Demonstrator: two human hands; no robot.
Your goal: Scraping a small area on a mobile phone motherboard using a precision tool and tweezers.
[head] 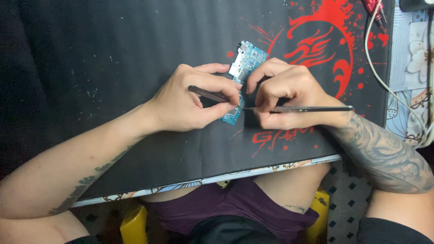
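Note:
A small blue circuit board (250, 58) lies on a black desk mat (113, 68) with red artwork. My left hand (190, 97) pinches a dark pair of tweezers (205, 94) whose tips point at the board's lower part. My right hand (289, 92) grips a slim metal tool (312, 109) that lies level, its tip meeting the tweezer tips near the board's lower edge. My right index finger presses on the board's middle. The board's lower half is mostly hidden by my fingers.
A white cable (377, 72) runs down the mat's right side beside a floral-patterned surface (413, 58). A red-handled tool (374, 7) sits at the top right. The mat's front edge (217, 177) is above my lap, and a yellow stool (133, 223) shows below.

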